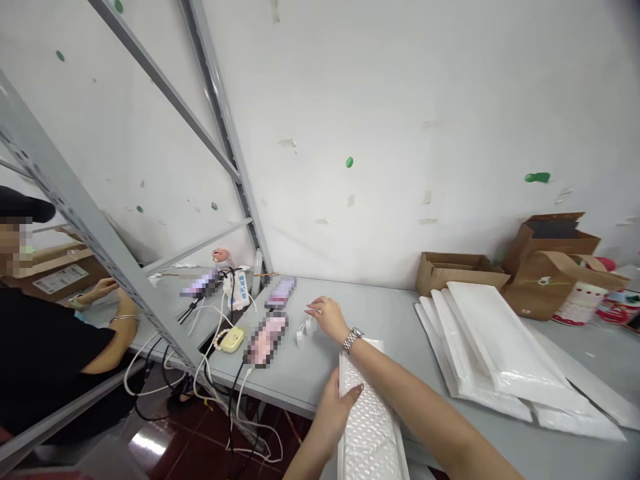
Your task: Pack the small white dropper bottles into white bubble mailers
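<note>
A white bubble mailer (370, 427) lies at the front edge of the grey table, its upper end under my right wrist. My left hand (336, 408) grips its left edge, thumb on top. Reaching over it, my right hand (327, 316) has its fingers apart above the table, next to a small white earphone-like item (302, 332); nothing clear shows between the fingers. Two phones, one purple (281, 292) and one pink (267, 340), rest to the left. More white mailers (500, 340) are stacked on the right.
Metal shelf posts (100, 213) stand at the left, with cables and a power strip (239, 292) beside them. A yellow case (232, 340) sits near the edge. Cardboard box (455, 272) and paper bags (537, 283) are at the back right. Another person (55, 353) works at far left.
</note>
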`<state>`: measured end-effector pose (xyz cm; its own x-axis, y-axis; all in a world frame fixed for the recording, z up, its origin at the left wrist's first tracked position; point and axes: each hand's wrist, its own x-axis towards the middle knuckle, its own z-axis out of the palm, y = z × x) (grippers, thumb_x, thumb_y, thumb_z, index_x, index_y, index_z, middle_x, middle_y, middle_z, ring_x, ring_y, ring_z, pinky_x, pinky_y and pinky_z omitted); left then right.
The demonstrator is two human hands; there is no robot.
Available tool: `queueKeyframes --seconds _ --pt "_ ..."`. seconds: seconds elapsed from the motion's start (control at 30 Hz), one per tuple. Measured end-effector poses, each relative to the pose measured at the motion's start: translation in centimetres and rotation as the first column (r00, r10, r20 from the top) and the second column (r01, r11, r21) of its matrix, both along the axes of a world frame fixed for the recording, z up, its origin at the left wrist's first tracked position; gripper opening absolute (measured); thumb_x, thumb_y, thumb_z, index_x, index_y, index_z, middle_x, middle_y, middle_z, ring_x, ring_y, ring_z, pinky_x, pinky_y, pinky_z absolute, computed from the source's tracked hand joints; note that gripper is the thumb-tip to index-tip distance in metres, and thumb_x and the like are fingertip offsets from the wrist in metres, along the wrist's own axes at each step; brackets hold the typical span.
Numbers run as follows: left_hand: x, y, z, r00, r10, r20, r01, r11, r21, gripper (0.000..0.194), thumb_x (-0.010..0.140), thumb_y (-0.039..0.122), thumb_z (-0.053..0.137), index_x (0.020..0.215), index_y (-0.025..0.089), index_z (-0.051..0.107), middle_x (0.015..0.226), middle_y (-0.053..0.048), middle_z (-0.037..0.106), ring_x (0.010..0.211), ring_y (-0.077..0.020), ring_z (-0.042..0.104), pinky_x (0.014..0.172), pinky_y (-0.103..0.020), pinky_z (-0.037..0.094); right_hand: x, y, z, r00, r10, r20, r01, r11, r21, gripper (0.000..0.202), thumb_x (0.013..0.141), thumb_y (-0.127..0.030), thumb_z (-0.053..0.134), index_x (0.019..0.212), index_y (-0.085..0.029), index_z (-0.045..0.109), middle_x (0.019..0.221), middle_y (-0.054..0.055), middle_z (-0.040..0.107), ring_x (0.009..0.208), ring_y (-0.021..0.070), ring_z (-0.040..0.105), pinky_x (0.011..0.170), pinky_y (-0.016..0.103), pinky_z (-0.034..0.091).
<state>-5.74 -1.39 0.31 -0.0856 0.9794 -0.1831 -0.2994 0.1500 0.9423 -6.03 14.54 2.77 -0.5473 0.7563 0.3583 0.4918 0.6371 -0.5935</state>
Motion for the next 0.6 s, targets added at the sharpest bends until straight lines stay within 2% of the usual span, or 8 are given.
queueKeyframes --seconds 0.1,0.2,0.33,0.47,0.6 --pt "-0.4 0.1 -0.5 0.999 0.038 0.0 -0.038 0.999 -0.037 0.061 0.06 0.041 0.072 0.111 0.013 0.054 0.114 -0.015 0.062 0.106 -0.0314 0.055 0.09 -0.038 0.041 -0.4 0.2 -0.6 1.0 0.026 0.002 -0.026 1.0 0.009 0.023 0.087 -0.027 0.049 0.085 -0.022 0.071 0.09 0.006 0.067 0.084 0.0182 0.059 0.075 0.03 0.041" --pt "-0.3 1.1 -1.5 0.996 0.089 -0.01 -0.09 0.993 -0.072 0.062 0.058 0.041 0.074 0.11 0.013 0.055 0.112 -0.015 0.063 0.106 -0.0315 0.055 0.09 -0.038 0.041 -0.1 0.6 -0.4 0.999 0.045 -0.017 -0.045 0.998 0.036 0.025 0.087 -0.023 0.047 0.077 -0.02 0.07 0.079 0.006 0.068 0.077 0.0173 0.06 0.071 0.027 0.042" --pt "0.4 3.7 -2.2 0.991 0.118 0.06 -0.113 0.99 -0.079 0.058 0.053 0.037 0.078 0.102 0.013 0.059 0.104 -0.014 0.067 0.1 -0.0313 0.059 0.087 -0.039 0.043 3.2 0.7 1.0 0.993 -0.023 -0.112 0.034 0.995 0.096 0.026 0.091 -0.024 0.039 0.084 -0.017 0.064 0.085 0.007 0.065 0.086 0.0193 0.057 0.078 0.03 0.042" --pt "0.7 6.4 -0.9 0.978 0.076 0.193 -0.057 0.993 -0.102 0.052 0.051 0.036 0.079 0.093 0.011 0.064 0.088 -0.013 0.071 0.086 -0.0303 0.064 0.081 -0.039 0.045 8.7 0.2 2.6 0.948 -0.113 -0.298 0.135 0.989 0.055 0.027 0.093 -0.026 0.031 0.089 -0.018 0.057 0.088 0.006 0.063 0.085 0.0173 0.057 0.077 0.03 0.043" --pt "0.8 7.5 0.6 0.988 0.044 0.147 -0.029 0.995 -0.1 0.046 0.053 0.039 0.078 0.083 0.007 0.066 0.077 -0.014 0.071 0.075 -0.0284 0.066 0.071 -0.035 0.046 12.9 -0.5 3.5 0.892 -0.171 -0.418 0.185 0.983 -0.009 0.024 0.091 -0.029 0.035 0.081 -0.019 0.055 0.082 0.005 0.063 0.08 0.0177 0.057 0.074 0.03 0.044"
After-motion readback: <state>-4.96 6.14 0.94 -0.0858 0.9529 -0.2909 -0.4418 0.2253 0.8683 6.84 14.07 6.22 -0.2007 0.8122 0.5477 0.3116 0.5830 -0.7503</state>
